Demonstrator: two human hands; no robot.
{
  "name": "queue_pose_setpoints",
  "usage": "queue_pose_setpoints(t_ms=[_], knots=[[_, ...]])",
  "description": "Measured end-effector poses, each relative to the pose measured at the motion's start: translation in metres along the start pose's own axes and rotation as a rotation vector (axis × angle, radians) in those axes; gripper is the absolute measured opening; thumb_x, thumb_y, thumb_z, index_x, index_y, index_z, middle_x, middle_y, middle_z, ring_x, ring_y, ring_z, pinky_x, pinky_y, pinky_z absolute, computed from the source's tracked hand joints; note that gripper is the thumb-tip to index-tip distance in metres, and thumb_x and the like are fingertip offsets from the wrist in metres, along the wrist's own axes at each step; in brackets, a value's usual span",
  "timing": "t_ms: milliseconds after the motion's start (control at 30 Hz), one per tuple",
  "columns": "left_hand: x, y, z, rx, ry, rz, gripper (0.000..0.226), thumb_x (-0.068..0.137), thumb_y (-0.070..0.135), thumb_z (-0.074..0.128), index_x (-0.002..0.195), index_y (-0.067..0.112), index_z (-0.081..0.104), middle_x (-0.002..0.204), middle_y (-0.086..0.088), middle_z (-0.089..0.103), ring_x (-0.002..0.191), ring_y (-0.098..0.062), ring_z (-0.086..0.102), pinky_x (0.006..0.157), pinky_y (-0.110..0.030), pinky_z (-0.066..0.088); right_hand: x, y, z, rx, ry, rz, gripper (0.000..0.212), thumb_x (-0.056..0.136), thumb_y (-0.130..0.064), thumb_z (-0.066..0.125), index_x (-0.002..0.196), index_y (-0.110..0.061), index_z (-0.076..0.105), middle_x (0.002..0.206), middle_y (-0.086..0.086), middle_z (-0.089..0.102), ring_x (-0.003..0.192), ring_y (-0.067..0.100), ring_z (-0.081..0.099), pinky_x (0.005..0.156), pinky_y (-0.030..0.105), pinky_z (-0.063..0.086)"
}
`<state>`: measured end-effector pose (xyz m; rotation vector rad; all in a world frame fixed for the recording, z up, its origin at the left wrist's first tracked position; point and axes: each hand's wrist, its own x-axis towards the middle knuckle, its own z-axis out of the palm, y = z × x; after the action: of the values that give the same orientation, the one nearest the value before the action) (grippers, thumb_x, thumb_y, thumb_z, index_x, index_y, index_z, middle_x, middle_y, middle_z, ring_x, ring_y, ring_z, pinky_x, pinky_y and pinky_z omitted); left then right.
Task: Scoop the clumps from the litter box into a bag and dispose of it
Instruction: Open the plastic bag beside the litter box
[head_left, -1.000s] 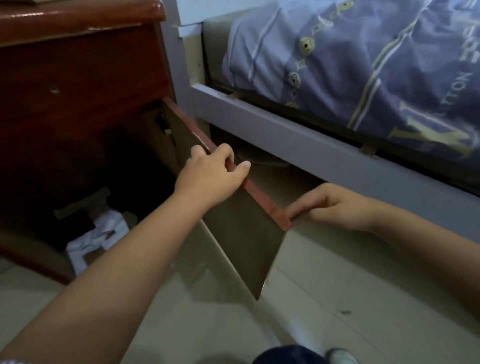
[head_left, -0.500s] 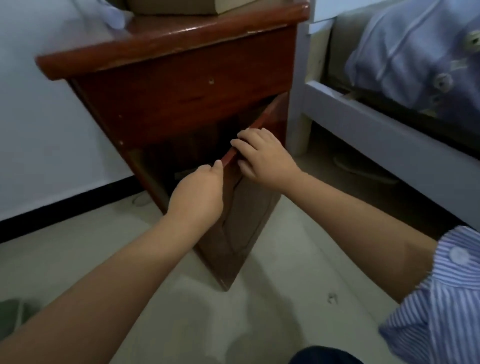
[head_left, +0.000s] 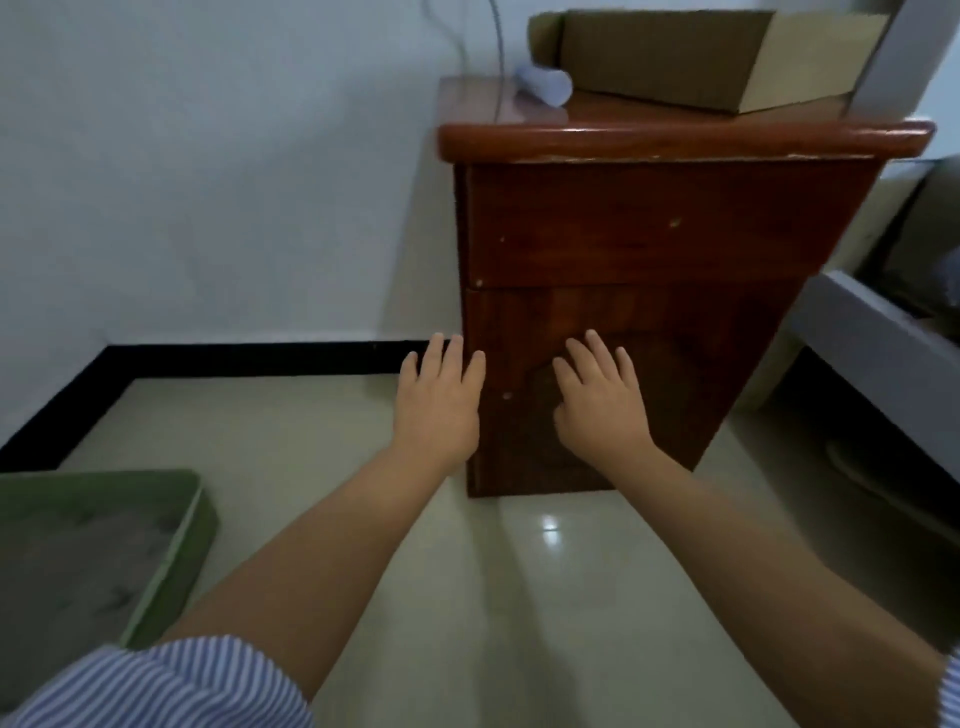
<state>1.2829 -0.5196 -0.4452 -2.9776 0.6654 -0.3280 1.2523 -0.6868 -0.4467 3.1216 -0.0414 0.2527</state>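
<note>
A green litter box (head_left: 176, 540) holding grey litter sits on the floor at the lower left, partly cut off by the frame edge. Both hands are stretched out in front of a dark red wooden bedside cabinet (head_left: 649, 234), whose lower door lies flush and closed. My left hand (head_left: 441, 400) has straight fingers at the cabinet's left front edge. My right hand (head_left: 602, 400) lies flat with spread fingers on the door panel. Neither hand holds anything. No scoop or bag is in view.
A cardboard box (head_left: 675, 57) and a white roll (head_left: 545, 85) lie on the cabinet top, with a cable running down the wall behind. A grey bed frame (head_left: 872, 338) stands at the right. Pale tiled floor (head_left: 519, 597) spreads between the litter box and the cabinet.
The cabinet door, held open a second ago, has been swung shut. Both hands released its edge and now lie flat against the front. The view turned left, bringing the litter box into sight.
</note>
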Motion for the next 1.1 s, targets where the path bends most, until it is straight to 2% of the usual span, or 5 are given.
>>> queue_pose_setpoints(t_ms=[133, 333, 433, 933, 1100], knots=[[-0.043, -0.089, 0.014, 0.045, -0.081, -0.171, 0.052, 0.092, 0.022, 0.041, 0.142, 0.01, 0.029, 0.151, -0.012, 0.025, 0.142, -0.028, 0.018, 0.11, -0.042, 0.023, 0.018, -0.098, 0.004, 0.058, -0.037, -0.163, 0.055, 0.093, -0.019, 0.039, 0.146, -0.014, 0.024, 0.157, 0.005, 0.013, 0.146, 0.023, -0.002, 0.118, 0.043, 0.0], [-0.148, -0.242, -0.004, -0.027, -0.091, -0.463, 0.03, 0.074, 0.025, 0.039, 0.076, 0.01, 0.065, 0.088, -0.01, 0.067, 0.084, -0.029, 0.062, 0.071, -0.035, 0.048, 0.026, -0.28, -0.024, 0.164, -0.052, -0.411, 0.05, 0.091, -0.018, 0.042, 0.14, -0.01, 0.034, 0.15, 0.01, 0.028, 0.144, 0.027, 0.012, 0.117, 0.043, 0.01], [-0.209, -0.296, -0.003, -0.066, -0.175, -0.657, 0.03, 0.09, 0.024, 0.037, 0.102, 0.01, 0.061, 0.119, -0.011, 0.057, 0.115, -0.029, 0.048, 0.092, -0.038, 0.037, 0.021, -0.359, -0.033, 0.164, -0.091, -0.527, 0.046, 0.09, -0.021, 0.042, 0.135, -0.012, 0.037, 0.14, 0.008, 0.039, 0.135, 0.028, 0.028, 0.111, 0.038, 0.021], [-0.376, -0.313, 0.139, -0.353, -0.778, -1.174, 0.046, 0.096, 0.044, 0.037, 0.131, 0.014, 0.044, 0.135, -0.01, 0.045, 0.124, -0.027, 0.042, 0.098, -0.037, 0.036, -0.051, -0.52, 0.14, 0.046, -0.649, -1.323, 0.014, 0.074, -0.008, 0.056, 0.082, 0.002, 0.062, 0.085, 0.021, 0.06, 0.078, 0.036, 0.064, 0.058, 0.034, 0.051], [-0.409, -0.272, 0.166, -0.87, -0.928, -1.096, 0.069, 0.084, 0.051, 0.059, 0.14, 0.019, 0.036, 0.143, -0.005, 0.043, 0.128, -0.023, 0.043, 0.103, -0.032, 0.035, -0.097, -0.528, 0.204, -0.284, -0.995, -1.469, 0.029, 0.09, -0.019, 0.046, 0.113, -0.005, 0.057, 0.122, 0.016, 0.056, 0.112, 0.03, 0.054, 0.088, 0.033, 0.045]])
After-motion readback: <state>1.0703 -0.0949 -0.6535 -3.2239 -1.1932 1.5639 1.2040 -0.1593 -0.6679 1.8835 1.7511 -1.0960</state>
